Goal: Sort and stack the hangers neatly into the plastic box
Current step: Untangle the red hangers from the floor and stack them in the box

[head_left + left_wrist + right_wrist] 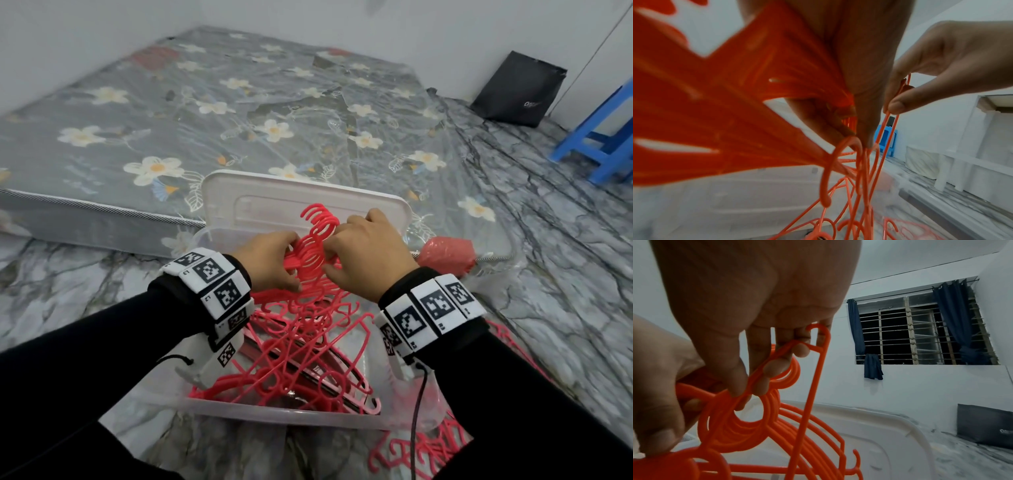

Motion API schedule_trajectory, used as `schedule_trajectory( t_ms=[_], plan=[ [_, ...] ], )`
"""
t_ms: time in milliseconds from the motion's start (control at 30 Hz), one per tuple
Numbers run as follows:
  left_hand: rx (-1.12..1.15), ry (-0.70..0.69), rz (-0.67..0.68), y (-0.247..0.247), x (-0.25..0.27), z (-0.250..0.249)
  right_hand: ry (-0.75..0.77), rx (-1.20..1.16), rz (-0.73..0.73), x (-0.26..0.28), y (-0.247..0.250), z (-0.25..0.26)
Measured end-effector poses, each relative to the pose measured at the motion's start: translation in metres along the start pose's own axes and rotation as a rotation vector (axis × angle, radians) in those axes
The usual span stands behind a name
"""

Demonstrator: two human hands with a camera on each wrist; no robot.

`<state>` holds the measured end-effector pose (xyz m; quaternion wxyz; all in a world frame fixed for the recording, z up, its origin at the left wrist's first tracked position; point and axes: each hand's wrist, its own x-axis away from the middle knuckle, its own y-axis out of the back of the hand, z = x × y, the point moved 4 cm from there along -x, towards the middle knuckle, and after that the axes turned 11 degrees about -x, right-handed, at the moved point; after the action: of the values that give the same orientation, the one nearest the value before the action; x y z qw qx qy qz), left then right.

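Hangers: a bunch of red plastic hangers (pixel 310 260) at frame centre, hooks fanned above the clear plastic box (pixel 281 413); more lie tangled inside.
Left hand (pixel 270 262): fingers curled round the necks.
Right hand (pixel 368 255): fingertips pinching one hanger's thin bar.
Handling: probably light, springy, snag-prone; best held at the necks.
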<state>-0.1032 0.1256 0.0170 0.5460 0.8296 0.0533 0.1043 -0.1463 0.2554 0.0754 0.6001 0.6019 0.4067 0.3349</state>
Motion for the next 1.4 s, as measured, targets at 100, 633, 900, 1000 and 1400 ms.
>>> schedule_trajectory(
  t_ms=[100,633,900,1000,1400],
  plan=[
    [-0.029,-0.015,0.023,-0.002,0.002,-0.001,0.004,0.01,0.006,-0.001,-0.002,0.0],
    [0.09,0.045,0.13,0.002,0.009,0.012,-0.234,-0.1,0.163,0.002,-0.037,-0.065],
    [0.119,0.133,-0.26,0.039,0.0,0.019,-0.254,-0.025,0.297,0.007,-0.065,-0.073],
    [0.157,0.131,-0.328,0.045,0.002,0.02,-0.243,0.039,0.314,0.006,-0.072,-0.066],
    [0.223,0.208,-0.317,0.048,0.004,0.026,-0.138,0.118,0.01,-0.004,-0.045,-0.054]
  ],
)
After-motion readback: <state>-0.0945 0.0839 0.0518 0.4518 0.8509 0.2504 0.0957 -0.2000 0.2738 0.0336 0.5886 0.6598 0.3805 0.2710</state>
